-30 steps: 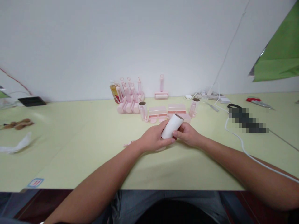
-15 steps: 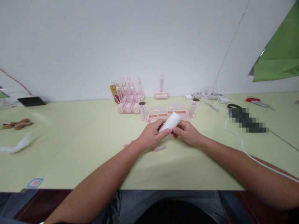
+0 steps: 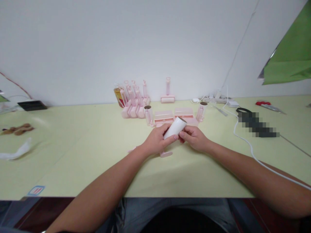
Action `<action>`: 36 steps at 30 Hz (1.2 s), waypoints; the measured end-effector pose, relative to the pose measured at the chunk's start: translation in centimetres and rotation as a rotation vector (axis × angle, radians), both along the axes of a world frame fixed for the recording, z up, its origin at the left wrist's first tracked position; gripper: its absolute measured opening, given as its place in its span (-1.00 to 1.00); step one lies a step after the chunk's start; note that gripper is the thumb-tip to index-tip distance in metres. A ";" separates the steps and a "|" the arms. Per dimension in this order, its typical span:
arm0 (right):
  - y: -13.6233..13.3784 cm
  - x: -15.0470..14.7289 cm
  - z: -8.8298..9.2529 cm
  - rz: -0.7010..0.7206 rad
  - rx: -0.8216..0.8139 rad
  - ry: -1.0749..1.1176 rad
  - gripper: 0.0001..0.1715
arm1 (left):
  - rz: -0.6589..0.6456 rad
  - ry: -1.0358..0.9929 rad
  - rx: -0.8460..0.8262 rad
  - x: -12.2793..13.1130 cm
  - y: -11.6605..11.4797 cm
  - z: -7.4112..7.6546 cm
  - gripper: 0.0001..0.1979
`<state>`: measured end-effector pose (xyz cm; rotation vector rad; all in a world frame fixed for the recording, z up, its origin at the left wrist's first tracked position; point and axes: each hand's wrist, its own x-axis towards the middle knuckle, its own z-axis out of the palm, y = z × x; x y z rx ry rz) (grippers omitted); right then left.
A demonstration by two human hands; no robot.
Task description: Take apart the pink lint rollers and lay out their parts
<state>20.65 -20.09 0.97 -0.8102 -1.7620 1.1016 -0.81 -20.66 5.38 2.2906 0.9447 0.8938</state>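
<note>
A white roll (image 3: 174, 128) is tilted between my hands, its brown hollow end facing up and right. My left hand (image 3: 157, 139) wraps round its lower left part, thumb along the front. The fingers of my right hand (image 3: 194, 137) are closed against the roll's right side. Under my left hand a pink plastic part (image 3: 166, 154) lies on the table, partly hidden. Just beyond the hands are two pink cases (image 3: 164, 115) (image 3: 184, 112), with an upright roll beside a pink handle at the left (image 3: 148, 116) and another at the right (image 3: 201, 112).
Several pink lint rollers (image 3: 133, 110) stand at the back left beside a yellow packet (image 3: 119, 97); one more (image 3: 167, 99) stands near the wall. A white cable (image 3: 250, 147) crosses the right side of the table (image 3: 80, 155). A dark blurred object (image 3: 259, 124) lies there.
The white roll has turned slightly in my hands, so its brown hollow end now shows. Both hands have stayed in nearly the same place.
</note>
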 end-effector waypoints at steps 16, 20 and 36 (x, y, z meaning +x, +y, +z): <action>0.5 0.2 -0.1 0.051 0.004 0.168 -0.61 | -0.096 0.012 -0.068 -0.3 0.2 0.1 -0.60; 0.6 0.1 -0.1 0.077 -0.008 0.228 -0.56 | -0.135 0.005 -0.091 -0.3 0.1 0.1 -0.59; 0.2 0.1 0.6 0.007 -0.068 0.129 -0.58 | -0.105 -0.006 -0.113 -0.3 0.0 0.4 -0.56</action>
